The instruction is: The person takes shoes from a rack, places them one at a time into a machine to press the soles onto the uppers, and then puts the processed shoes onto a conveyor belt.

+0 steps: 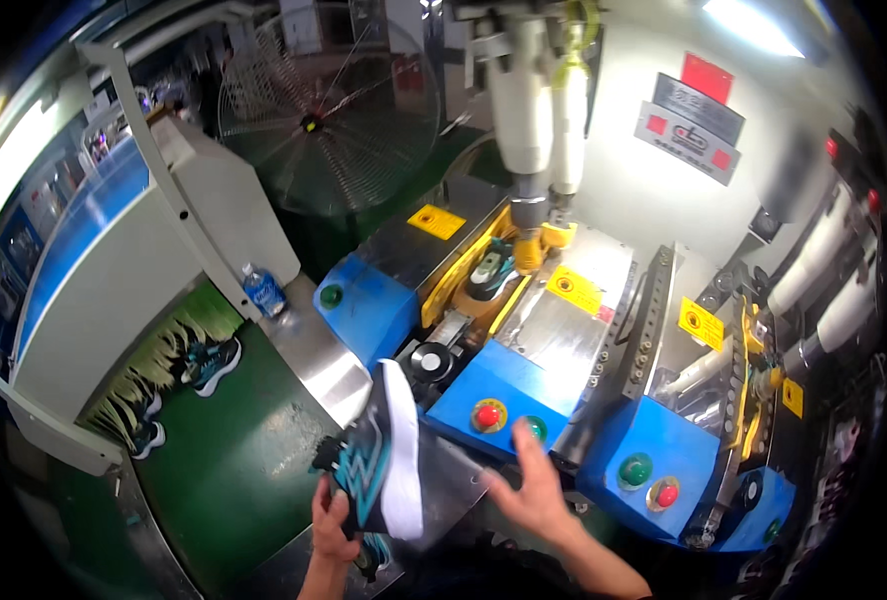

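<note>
The left hand (334,527) clasps a black-and-teal shoe (372,460); right of that grip, the right hand (539,497) is spread apart near a green button (539,431).

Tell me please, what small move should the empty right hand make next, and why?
Perhaps the right hand should press the round green button: it appears right beside it, a dark shoe sits between the yellow side plates, and the left hand holds a black, teal and white shoe outside them.
</note>
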Demonstrator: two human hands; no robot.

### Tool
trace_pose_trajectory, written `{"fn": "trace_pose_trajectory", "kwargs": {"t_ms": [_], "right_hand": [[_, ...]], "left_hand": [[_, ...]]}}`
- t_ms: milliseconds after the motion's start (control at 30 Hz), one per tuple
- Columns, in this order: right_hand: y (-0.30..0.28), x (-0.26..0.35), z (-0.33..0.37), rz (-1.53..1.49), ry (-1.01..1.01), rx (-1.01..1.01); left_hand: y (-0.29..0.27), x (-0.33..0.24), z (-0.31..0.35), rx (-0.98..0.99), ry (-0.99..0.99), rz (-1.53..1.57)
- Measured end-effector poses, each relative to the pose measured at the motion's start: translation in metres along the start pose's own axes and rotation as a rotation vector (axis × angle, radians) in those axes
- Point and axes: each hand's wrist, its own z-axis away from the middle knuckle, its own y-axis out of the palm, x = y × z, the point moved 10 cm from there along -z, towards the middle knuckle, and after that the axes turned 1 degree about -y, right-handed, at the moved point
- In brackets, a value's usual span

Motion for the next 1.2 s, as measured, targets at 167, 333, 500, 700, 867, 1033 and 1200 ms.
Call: {"fn": "trace_pose_trajectory", "kwargs": {"t_ms": [167,333,500,700,867,1033,1200], "right_hand": [[0.066,-0.022,0.083,-0.669,0.259,0.513],[0.093,-0.026,0.166,-1.535,0.592,0.703],[0.16,-0.039,0.24,-1.253,0.815,0.67],[0.214,-0.046,0.198,-0.719,0.542,0.461],[0.275,-0.063,0.166,0.182,0.318,0.22],[0.351,-0.063,0.126,0.224,0.383,0.231],[0.288,-0.038,0.191,-0.31,0.845,0.241]], "left_hand": [[0.106,-0.003,0.095,0.322,-0.133,-0.113],[0.13,-0.028,0.16,0.484,-0.109,-0.073],[0.091,-0.077,0.147,0.553,0.237,-0.142],[-0.072,-0.032,0.131,-0.196,0.033,0.232],[-0.177,0.006,0.113,-0.281,-0.11,0.157],[-0.214,-0.018,0.106,-0.158,-0.153,0.243],[-0.192,-0.028,0.084,0.074,-0.101,0.088]]}}
